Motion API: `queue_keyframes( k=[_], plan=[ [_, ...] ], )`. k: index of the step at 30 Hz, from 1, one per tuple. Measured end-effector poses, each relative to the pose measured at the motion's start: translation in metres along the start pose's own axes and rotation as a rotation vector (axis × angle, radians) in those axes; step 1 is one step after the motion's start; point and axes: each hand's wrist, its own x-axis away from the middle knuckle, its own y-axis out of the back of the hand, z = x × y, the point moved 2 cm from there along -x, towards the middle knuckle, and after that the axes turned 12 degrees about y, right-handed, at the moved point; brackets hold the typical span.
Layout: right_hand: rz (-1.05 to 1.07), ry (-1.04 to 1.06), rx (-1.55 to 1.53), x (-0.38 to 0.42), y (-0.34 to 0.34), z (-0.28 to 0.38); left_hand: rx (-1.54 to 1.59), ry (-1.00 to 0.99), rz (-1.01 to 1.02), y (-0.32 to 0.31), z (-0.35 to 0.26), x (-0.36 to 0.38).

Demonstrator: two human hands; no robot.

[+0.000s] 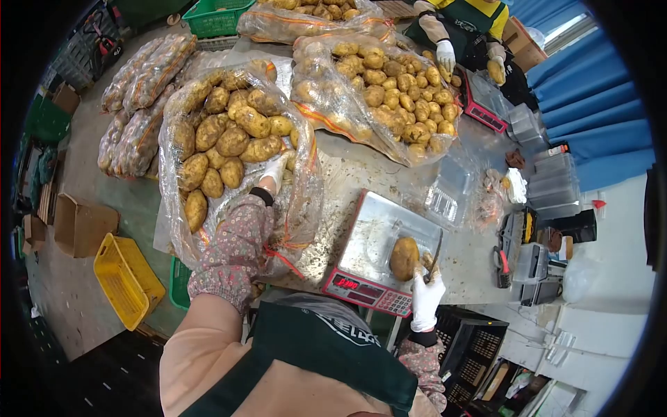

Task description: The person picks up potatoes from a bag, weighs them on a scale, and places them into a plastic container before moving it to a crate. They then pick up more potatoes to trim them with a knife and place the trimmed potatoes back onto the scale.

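My left hand [276, 172], in a white glove, reaches into an open clear plastic bag [309, 191] of potatoes [233, 141]. It touches the potatoes at the bag's right side, and its fingers are partly hidden there. My right hand [427, 299], also gloved, is closed around a thin dark knife [437, 254] pointing away from me. Its fingertips look soiled. Just left of it, one large brown potato [404, 259] lies on the steel pan of a red digital scale [368, 292] with lit red digits.
Another open potato bag [333, 115] lies at the back. A co-worker in gloves [446, 55] stands at a second scale [484, 104]. Clear plastic boxes [451, 191] lie to the right. A yellow crate [128, 281] and filled bags [149, 73] are on the floor at left.
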Motion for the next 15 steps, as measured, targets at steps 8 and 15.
queue_keyframes(
  k=[8, 15],
  plan=[
    [-0.069, -0.056, -0.094, -0.005, 0.006, 0.019, 0.403, -0.229, 0.151, 0.069, 0.070, -0.005],
    [-0.042, 0.196, -0.081, -0.014, -0.016, 0.026, 0.614, -0.171, 0.170, 0.120, 0.086, 0.016]
  ],
)
